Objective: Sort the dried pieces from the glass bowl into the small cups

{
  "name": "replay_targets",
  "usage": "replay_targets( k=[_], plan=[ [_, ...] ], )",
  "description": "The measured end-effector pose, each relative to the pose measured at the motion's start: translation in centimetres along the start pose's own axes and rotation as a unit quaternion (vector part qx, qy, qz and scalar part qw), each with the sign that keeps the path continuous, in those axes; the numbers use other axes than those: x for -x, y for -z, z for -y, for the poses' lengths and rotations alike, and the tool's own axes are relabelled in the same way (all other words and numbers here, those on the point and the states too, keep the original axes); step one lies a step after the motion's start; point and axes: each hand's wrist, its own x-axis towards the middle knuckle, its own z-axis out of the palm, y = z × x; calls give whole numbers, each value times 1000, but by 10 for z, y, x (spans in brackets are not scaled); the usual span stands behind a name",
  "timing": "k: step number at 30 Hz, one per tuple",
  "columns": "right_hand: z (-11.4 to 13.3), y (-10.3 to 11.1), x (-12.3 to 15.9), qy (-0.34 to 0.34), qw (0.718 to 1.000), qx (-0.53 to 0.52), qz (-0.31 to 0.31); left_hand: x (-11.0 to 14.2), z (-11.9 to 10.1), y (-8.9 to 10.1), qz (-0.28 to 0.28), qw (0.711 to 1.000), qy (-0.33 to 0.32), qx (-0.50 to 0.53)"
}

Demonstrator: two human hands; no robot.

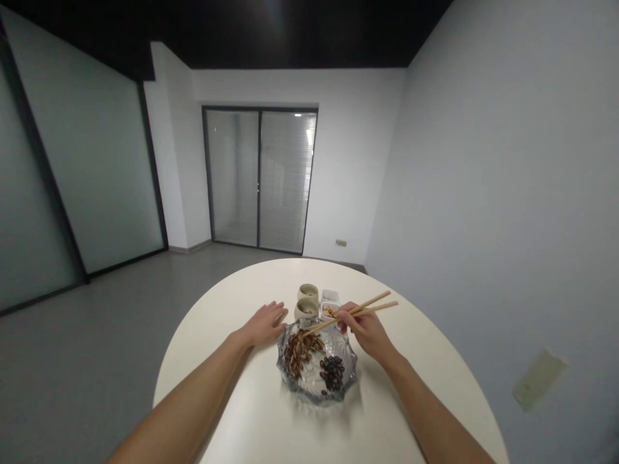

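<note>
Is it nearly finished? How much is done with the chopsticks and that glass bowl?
Done, it seems: brown strips and dark beans lie in separate heaps in the glass bowl. In hand: the right hand holds chopsticks, tips over the bowl. Left: both heaps remain, and the small white tub holds some food.

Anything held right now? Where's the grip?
The right hand grips wooden chopsticks around their middle; the left hand holds nothing.

Contents of the cups [307, 309] behind the glass bowl [316, 386] too small to tell, white tub [329, 310] behind the bowl partly hidden by the right hand [366, 332], forearms [184, 399] cut off at the lower edge
</note>
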Motion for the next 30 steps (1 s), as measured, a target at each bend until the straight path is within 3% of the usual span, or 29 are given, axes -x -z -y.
replay_targets(
  k=[6, 19, 30],
  plan=[
    [-3, 7, 1, -6, 998, 53, -19, 0, 2, -2, -3, 1000, 2, 6],
    [0, 4, 3, 0, 996, 86, 10, 0, 1, 0, 0, 1000, 1, 7],
    [0, 1, 2, 25, 997, 25, -72, 1, 0, 0, 1, 1000, 0, 3]
  ],
)
